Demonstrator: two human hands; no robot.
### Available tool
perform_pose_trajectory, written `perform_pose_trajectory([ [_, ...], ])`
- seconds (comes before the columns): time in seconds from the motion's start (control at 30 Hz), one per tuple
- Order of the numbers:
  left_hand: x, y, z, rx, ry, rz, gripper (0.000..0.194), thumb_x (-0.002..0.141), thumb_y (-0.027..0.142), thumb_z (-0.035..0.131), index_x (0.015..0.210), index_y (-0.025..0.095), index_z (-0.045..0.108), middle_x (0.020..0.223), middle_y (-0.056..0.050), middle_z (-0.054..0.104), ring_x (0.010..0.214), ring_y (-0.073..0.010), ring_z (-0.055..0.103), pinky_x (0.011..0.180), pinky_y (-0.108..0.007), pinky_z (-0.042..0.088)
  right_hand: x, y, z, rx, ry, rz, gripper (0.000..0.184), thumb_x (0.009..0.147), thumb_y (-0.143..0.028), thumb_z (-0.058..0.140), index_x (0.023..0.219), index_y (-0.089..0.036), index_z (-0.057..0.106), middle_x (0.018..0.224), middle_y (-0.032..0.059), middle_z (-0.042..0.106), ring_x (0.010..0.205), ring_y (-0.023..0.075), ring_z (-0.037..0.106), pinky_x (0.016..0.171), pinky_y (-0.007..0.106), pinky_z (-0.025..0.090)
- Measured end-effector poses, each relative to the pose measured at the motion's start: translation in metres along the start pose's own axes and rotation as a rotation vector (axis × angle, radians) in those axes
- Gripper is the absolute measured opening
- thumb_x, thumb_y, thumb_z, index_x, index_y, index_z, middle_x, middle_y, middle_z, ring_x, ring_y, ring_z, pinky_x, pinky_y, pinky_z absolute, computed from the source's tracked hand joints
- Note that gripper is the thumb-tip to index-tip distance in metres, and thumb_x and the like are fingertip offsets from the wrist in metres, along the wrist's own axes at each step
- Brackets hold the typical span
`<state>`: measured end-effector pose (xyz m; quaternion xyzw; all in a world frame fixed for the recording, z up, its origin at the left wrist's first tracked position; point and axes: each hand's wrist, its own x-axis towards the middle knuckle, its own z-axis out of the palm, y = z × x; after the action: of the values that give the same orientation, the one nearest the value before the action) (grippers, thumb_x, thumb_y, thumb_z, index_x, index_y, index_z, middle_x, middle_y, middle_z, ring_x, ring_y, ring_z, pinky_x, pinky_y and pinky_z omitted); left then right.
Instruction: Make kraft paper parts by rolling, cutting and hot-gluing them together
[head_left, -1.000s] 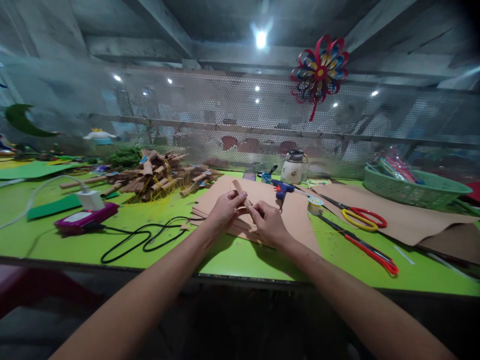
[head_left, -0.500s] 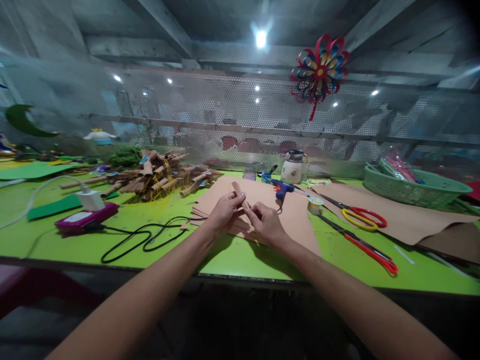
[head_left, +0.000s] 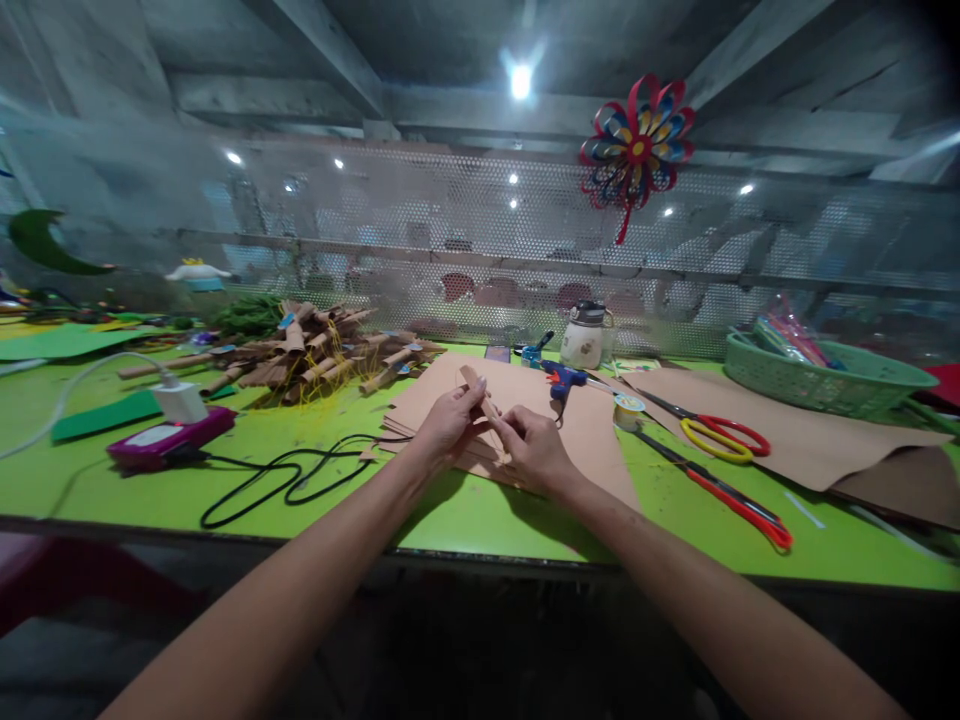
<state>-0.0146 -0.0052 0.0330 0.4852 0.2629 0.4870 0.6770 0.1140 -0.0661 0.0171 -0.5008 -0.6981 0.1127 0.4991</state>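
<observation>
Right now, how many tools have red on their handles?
2: metal scissors with red-and-yellow looped handles, right of centre; a long black, red-handled tool, just below them. Some may be hidden.

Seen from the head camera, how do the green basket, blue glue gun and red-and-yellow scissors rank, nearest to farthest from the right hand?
1. Blue glue gun: just beyond the right hand.
2. Red-and-yellow scissors: farther right.
3. Green basket: far right, towards the back.
</observation>
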Motion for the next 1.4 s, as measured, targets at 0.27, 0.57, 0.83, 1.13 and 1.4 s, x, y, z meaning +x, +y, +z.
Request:
perform_pose_trajectory([
  [0.27,0.001,-0.004,0.002,0.008,0.084,0.061,0.035,0.067,0.043,0.072,0.065,0.015,0.05,0.054,0.002,0.052,0.052,-0.0103,0.053,0.054,-0.025,0.048,-0.001,-0.002,0.002,-0.017,0.012,-0.05,0.03,0.087,-0.034,0.049,0.064,-0.016,0.054,0.052,-0.0031,0.047,0.048,0.0088,0.04,0.049,0.022,0.029],
  [0.57,0.003,-0.005,0.0,-0.013,0.093,0.084,0.037,0.066,0.043,0.072,0.067,0.017,0.047,0.051,0.004,0.051,0.045,-0.009,0.05,0.047,-0.021,0.042,-0.001,0.002,0.007,0.008,-0.008,-0.077,0.029,0.087,-0.038,0.048,0.072,-0.015,0.058,0.057,-0.0021,0.052,0.052,0.0092,0.043,0.051,0.021,0.032],
  [0.83,0.005,-0.003,-0.003,-0.004,0.118,0.115,0.038,0.067,0.048,0.07,0.07,0.017,0.048,0.054,0.003,0.054,0.049,-0.0105,0.053,0.051,-0.023,0.042,-0.003,0.001,0.006,0.063,-0.064,0.039,0.036,0.082,-0.048,0.053,0.064,-0.017,0.054,0.053,-0.0021,0.053,0.049,0.01,0.044,0.048,0.022,0.033],
  [1.13,-0.003,0.005,0.002,-0.102,-0.02,0.036,0.039,0.069,0.05,0.069,0.079,0.014,0.058,0.067,-0.003,0.062,0.065,-0.015,0.06,0.062,-0.027,0.048,0.001,0.002,0.002,0.232,-0.024,0.128,0.041,0.08,-0.052,0.053,0.058,-0.018,0.048,0.047,-0.0055,0.042,0.045,0.0085,0.035,0.045,0.022,0.029],
  [1.4,-0.003,0.0,0.0,-0.021,-0.125,0.004,0.028,0.063,0.031,0.078,0.072,0.01,0.064,0.072,-0.004,0.063,0.067,-0.012,0.058,0.068,-0.027,0.048,0.003,0.002,-0.003,0.224,-0.014,0.069,0.041,0.082,-0.051,0.051,0.059,-0.017,0.05,0.05,-0.0042,0.042,0.049,0.0087,0.035,0.047,0.022,0.029],
])
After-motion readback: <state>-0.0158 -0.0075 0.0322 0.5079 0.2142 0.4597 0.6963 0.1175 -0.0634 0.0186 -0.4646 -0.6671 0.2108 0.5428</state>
